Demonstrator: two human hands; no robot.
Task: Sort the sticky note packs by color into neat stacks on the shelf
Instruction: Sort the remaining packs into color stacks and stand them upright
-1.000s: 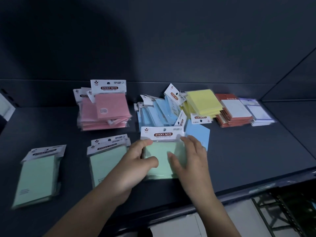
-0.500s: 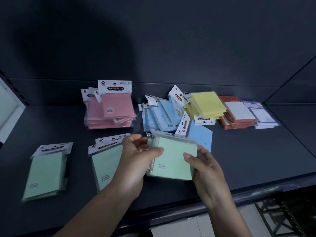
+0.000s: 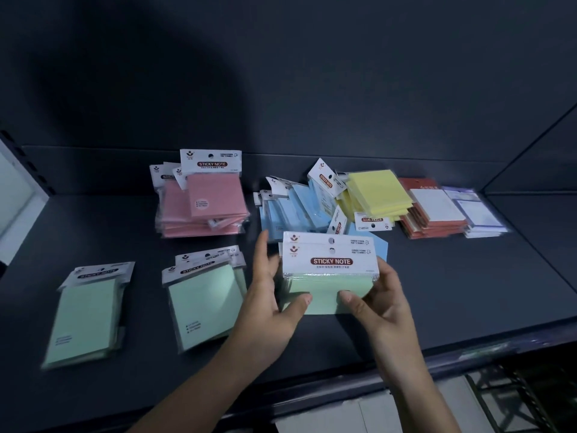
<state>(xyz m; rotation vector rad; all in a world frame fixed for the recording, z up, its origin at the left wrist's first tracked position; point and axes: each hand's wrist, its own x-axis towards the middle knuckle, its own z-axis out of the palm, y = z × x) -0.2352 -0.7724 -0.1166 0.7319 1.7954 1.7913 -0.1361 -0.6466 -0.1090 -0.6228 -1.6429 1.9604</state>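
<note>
Both hands hold a small bundle of green sticky note packs (image 3: 327,276) just above the dark shelf (image 3: 468,292), white header cards facing me. My left hand (image 3: 268,295) grips its left side with the thumb on the front. My right hand (image 3: 374,301) grips the right side the same way. Left of them lie a green stack (image 3: 206,304) and a single green pack (image 3: 87,314). Behind stand a pink stack (image 3: 206,204), a tumbled heap of blue packs (image 3: 293,210) and yellow packs (image 3: 377,192).
Red-backed notepads (image 3: 431,210) and purple-edged pads (image 3: 477,214) lie at the back right. The shelf's back wall runs behind all stacks. Its front lip (image 3: 437,357) is just below my wrists. A white panel (image 3: 15,201) shows at the far left.
The green bundle was lying flat under my hands; I have lifted it, turned it so the headers face me, and squared it between both hands.
</note>
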